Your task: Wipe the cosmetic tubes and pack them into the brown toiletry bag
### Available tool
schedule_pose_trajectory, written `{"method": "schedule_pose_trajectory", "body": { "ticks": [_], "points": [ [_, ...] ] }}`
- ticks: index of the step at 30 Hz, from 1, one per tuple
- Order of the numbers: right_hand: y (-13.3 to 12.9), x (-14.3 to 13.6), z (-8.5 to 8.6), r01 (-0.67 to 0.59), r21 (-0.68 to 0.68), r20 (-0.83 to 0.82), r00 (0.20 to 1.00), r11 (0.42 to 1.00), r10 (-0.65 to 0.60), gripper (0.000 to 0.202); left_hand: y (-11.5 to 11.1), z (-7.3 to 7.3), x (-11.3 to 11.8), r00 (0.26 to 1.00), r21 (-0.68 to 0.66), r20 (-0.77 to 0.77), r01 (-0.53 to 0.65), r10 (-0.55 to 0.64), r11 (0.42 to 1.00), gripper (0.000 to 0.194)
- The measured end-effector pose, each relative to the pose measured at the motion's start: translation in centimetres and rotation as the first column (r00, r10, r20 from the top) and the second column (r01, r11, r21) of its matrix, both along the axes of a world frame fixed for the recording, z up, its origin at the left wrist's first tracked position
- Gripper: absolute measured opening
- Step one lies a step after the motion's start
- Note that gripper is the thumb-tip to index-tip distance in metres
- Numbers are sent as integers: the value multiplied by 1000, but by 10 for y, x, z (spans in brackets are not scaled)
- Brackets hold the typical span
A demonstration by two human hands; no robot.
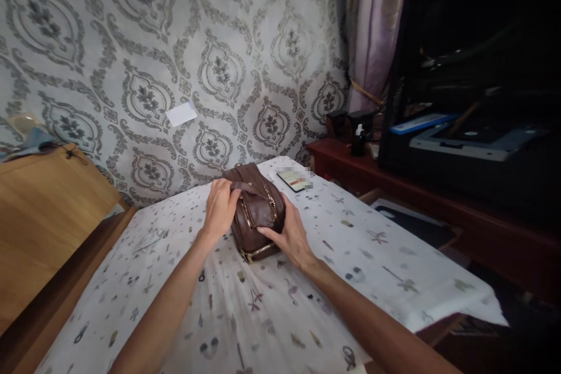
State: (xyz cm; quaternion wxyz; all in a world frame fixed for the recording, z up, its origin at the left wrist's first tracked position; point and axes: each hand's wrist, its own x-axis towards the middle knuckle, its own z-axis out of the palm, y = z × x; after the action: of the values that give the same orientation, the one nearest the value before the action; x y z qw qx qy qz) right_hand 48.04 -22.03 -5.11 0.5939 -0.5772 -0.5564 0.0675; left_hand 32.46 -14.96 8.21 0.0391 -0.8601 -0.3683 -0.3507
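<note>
A brown leather handbag [263, 228] with gold zippers lies on the patterned white cloth [170, 257]. My left hand [220, 208] is closed on its upper left side, thumb by the strap [252, 188] that crosses the top. On the opposite side my right hand [293, 234] grips the bag, its thumb pressed to the front face and its fingers mostly hidden along the far side. One gold zipper end [248, 256] shows at the near lower edge. Both front zippers look closed, though their ends are too small to tell.
Behind the bag a phone [291, 180] lies on the cloth. A dark red cabinet [337, 158] along the right carries a small dropper bottle [358, 141] and a large black screen [473, 70]. A wooden panel [52, 204] borders the left, and a patterned wall stands behind.
</note>
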Motion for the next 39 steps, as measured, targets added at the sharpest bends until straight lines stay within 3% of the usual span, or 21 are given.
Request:
{"method": "schedule_pose_trajectory", "body": {
  "ticks": [9,14,19,24,28,30,35,39],
  "points": [
    [-2,1,2,-26,8,-7,1000,1000,26,103,-2,-1,-1,995,-13,66,79,-78,997,16],
    [-4,-4,8,-54,-16,-87,995,998,52,104,-4,6,-1,993,24,-56,104,-102,994,17],
    [0,-25,27,99,-109,-254,959,989,-124,105,-8,14,-1,984,19,-153,99,-95,995,21],
    [7,-36,37,202,-148,-275,932,968,-236,101,-5,10,-6,994,-81,-34,101,-104,992,23],
    [9,-37,35,242,-115,-280,923,963,-266,98,-6,6,-12,976,-188,91,211,-196,959,6],
    [9,-36,32,239,-111,-277,925,965,-261,99,-8,5,-15,970,-194,122,232,-211,953,12],
    [7,-32,21,173,-10,-269,948,985,-169,98,-14,0,-15,975,-147,140,190,-170,971,12],
    [3,-29,12,120,-8,-224,967,993,-119,113,-14,-6,-12,983,-118,150,125,-107,985,7]
  ]
}}
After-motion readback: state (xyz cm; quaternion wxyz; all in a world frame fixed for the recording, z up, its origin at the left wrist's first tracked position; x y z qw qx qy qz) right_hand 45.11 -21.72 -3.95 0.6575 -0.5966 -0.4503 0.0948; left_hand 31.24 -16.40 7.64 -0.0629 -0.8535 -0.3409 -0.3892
